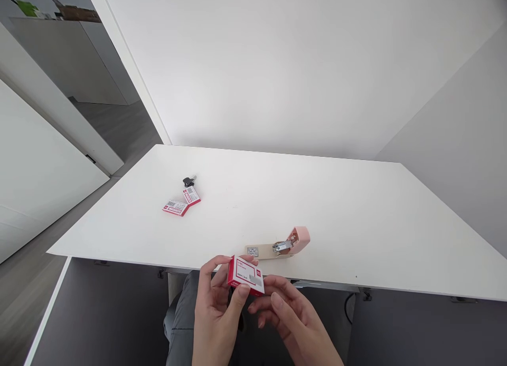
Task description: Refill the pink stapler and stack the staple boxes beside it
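Note:
A small red and white staple box (247, 273) is tilted in my left hand (219, 302), gripped between thumb and fingers just past the table's front edge. Close to the right end of the box is my right hand (287, 313); its thumb and fingers are apart, and whether a fingertip touches the box I cannot tell. Right behind the box, a pink and beige stapler (267, 251) lies on the table with its pink top swung back and metal parts showing.
Two more red and white boxes, one nearer (175, 207) and one farther (192, 195), lie at the left of the white table (336, 207). A small black object with a metal end (189, 181) sits beside them. A white wall (277, 65) stands behind the table.

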The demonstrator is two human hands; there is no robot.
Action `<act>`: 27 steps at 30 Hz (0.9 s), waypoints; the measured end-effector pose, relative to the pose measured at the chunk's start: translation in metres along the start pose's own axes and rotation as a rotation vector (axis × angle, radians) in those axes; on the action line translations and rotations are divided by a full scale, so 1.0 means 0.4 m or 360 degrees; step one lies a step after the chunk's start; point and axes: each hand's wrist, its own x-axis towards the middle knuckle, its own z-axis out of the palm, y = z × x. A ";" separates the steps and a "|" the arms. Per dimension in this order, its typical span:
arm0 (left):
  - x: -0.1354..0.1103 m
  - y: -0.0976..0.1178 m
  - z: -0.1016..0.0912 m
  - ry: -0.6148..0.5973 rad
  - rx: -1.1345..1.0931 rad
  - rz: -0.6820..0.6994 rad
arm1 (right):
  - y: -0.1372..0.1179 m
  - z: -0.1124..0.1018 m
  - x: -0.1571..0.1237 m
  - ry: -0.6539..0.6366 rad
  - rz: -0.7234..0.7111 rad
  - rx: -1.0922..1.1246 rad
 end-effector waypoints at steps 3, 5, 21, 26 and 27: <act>0.014 -0.020 -0.022 -0.0019 0.0064 0.0046 | 0.001 -0.006 0.004 -0.0065 0.0012 0.0003; 0.023 -0.032 -0.035 0.0007 0.0126 0.0049 | 0.004 -0.009 0.012 -0.0138 0.0032 0.0004; 0.114 0.000 -0.032 -0.0213 0.0188 0.0144 | -0.020 0.069 0.135 0.0075 -0.0053 -0.0064; 0.136 0.022 -0.046 -0.0125 0.0302 0.0201 | -0.022 0.083 0.162 0.0151 -0.0208 -0.0326; 0.139 0.023 -0.050 -0.0111 0.0308 0.0197 | -0.022 0.084 0.166 0.0155 -0.0243 -0.0367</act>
